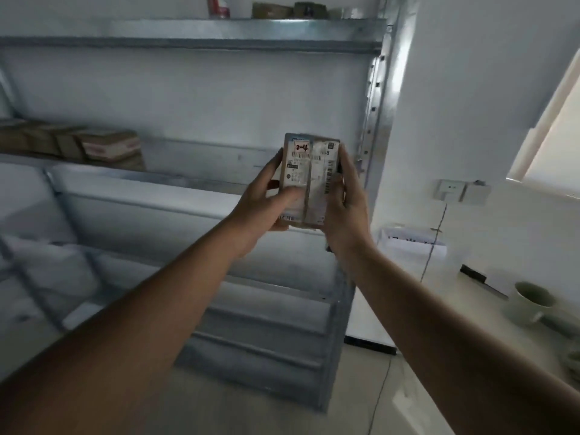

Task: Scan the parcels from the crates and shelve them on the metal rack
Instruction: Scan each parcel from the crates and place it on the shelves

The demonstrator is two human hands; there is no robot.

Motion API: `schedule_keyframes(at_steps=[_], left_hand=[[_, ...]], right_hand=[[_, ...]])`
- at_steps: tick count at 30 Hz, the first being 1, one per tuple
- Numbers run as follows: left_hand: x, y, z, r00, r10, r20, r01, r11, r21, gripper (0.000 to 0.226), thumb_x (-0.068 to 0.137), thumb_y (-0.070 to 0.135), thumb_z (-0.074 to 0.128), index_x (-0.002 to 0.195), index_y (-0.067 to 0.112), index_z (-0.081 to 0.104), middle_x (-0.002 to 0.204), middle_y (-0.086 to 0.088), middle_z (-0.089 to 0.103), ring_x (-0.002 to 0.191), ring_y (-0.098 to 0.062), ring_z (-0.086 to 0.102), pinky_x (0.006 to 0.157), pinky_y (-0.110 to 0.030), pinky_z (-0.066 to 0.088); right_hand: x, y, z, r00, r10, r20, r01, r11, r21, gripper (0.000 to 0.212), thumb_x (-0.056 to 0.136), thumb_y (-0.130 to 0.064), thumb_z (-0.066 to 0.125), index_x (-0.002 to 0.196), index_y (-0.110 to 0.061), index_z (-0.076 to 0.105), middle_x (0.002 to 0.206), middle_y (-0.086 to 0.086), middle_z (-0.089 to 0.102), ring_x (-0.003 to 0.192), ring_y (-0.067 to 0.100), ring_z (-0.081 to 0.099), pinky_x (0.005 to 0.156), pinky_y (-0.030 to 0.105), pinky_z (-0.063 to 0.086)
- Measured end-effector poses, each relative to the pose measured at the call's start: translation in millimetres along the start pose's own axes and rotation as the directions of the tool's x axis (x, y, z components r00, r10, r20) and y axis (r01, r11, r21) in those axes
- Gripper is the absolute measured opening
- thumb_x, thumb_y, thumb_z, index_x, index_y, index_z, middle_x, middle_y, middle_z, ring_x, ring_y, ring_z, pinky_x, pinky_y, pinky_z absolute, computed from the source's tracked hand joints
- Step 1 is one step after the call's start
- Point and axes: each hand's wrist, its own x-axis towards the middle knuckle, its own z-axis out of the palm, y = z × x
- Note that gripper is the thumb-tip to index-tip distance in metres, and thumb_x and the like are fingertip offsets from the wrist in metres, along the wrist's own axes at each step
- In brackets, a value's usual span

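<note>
Left grip: the parcel (309, 180) is being held by the left hand (270, 199), thumb lying across its labelled face.
Right grip: the parcel's right edge is being clasped by the right hand (343, 208).
Parcel: it is being held upright at the centre of the frame, before the metal rack (219, 36), red handwriting near its top.
Rack: brown boxes (106, 149) are being carried on the shelf at the left.
Bench: a cup (530, 301) is being borne at the lower right.
</note>
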Motion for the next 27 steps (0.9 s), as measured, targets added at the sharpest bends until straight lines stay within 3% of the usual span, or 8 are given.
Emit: schedule_keyframes(at_steps=[2, 6, 11, 13, 17, 20, 23, 27], left_hand=[[-0.5, -6.3, -39.5, 0.999, -0.005, -0.046, 0.005, 1.000, -0.015, 0.075, 0.089, 0.040, 0.076, 0.151, 0.062, 0.041, 0.132, 0.001, 0.065, 0.113, -0.022, 0.073, 0.081, -0.047, 0.067], [9.0, -20.4, -113.0, 0.991, 0.022, -0.132, -0.019, 0.999, 0.028, 0.082, 0.083, 0.030, 0.080, 0.150, 0.059, 0.043, 0.125, 0.012, 0.069, 0.113, -0.013, 0.071, 0.074, -0.038, 0.066], [41.2, -38.2, -196.5, 0.964, 0.065, -0.256, -0.043, 0.995, 0.090, 0.069, 0.065, 0.045, 0.085, 0.113, 0.082, 0.051, 0.111, 0.028, 0.073, 0.102, 0.000, 0.073, 0.074, -0.039, 0.067], [60.9, -48.3, -227.8, 0.954, 0.068, -0.292, -0.037, 0.993, 0.109, 0.065, 0.063, 0.049, 0.083, 0.108, 0.084, 0.051, 0.111, 0.029, 0.073, 0.100, 0.002, 0.073, 0.074, -0.039, 0.067], [105.5, -70.3, -288.0, 0.931, 0.083, -0.356, -0.039, 0.991, 0.129, 0.075, 0.075, 0.032, 0.086, 0.120, 0.080, 0.050, 0.114, 0.025, 0.074, 0.103, -0.002, 0.074, 0.075, -0.044, 0.067], [134.0, -83.2, -327.0, 0.915, 0.156, -0.373, -0.086, 0.977, 0.197, 0.095, 0.075, 0.018, 0.094, 0.136, 0.071, 0.044, 0.120, 0.021, 0.074, 0.108, -0.005, 0.074, 0.076, -0.034, 0.066], [159.2, -89.0, -362.5, 0.914, 0.250, -0.319, -0.163, 0.948, 0.273, 0.105, 0.069, 0.011, 0.100, 0.144, 0.058, 0.043, 0.130, 0.019, 0.071, 0.119, -0.005, 0.070, 0.085, -0.024, 0.061], [196.2, -102.7, -414.3, 0.932, 0.277, -0.234, -0.205, 0.935, 0.289, 0.114, 0.063, 0.005, 0.101, 0.141, 0.060, 0.040, 0.136, 0.020, 0.067, 0.128, -0.009, 0.065, 0.089, -0.029, 0.063]], right_hand=[[3.9, -5.3, 41.0, 0.998, 0.006, 0.055, -0.007, 1.000, 0.024, 0.051, 0.117, -0.030, 0.031, 0.164, -0.050, 0.029, 0.143, 0.008, 0.053, 0.133, 0.024, 0.054, 0.111, 0.053, 0.051], [21.1, -12.3, 123.3, 0.992, -0.025, 0.123, 0.017, 0.998, 0.066, 0.054, 0.116, -0.021, 0.033, 0.165, -0.042, 0.031, 0.148, 0.006, 0.056, 0.140, 0.026, 0.050, 0.116, 0.053, 0.045], [59.7, -12.0, 225.9, 0.977, -0.072, 0.199, 0.039, 0.986, 0.162, 0.055, 0.115, -0.014, 0.033, 0.165, -0.036, 0.035, 0.140, 0.012, 0.060, 0.129, 0.029, 0.058, 0.110, 0.051, 0.052], [79.8, -7.8, 265.5, 0.970, -0.077, 0.230, 0.031, 0.980, 0.198, 0.053, 0.116, -0.015, 0.032, 0.165, -0.034, 0.036, 0.134, 0.018, 0.061, 0.124, 0.033, 0.061, 0.108, 0.051, 0.054], [125.5, 2.5, 338.1, 0.953, -0.088, 0.290, 0.038, 0.984, 0.175, 0.052, 0.116, -0.018, 0.033, 0.166, -0.036, 0.034, 0.130, 0.022, 0.063, 0.122, 0.036, 0.061, 0.108, 0.051, 0.053], [158.4, 5.8, 386.2, 0.949, -0.103, 0.299, 0.060, 0.987, 0.151, 0.053, 0.115, -0.016, 0.035, 0.165, -0.032, 0.036, 0.127, 0.023, 0.066, 0.124, 0.037, 0.059, 0.109, 0.049, 0.051], [188.2, 5.6, 429.4, 0.939, -0.059, 0.338, 0.009, 0.989, 0.148, 0.053, 0.116, -0.023, 0.033, 0.166, -0.040, 0.032, 0.136, 0.017, 0.060, 0.132, 0.031, 0.055, 0.115, 0.046, 0.047], [220.4, 9.7, 484.2, 0.929, -0.015, 0.369, -0.044, 0.987, 0.152, 0.053, 0.116, -0.029, 0.030, 0.164, -0.050, 0.029, 0.143, 0.010, 0.056, 0.135, 0.026, 0.053, 0.117, 0.047, 0.047]])
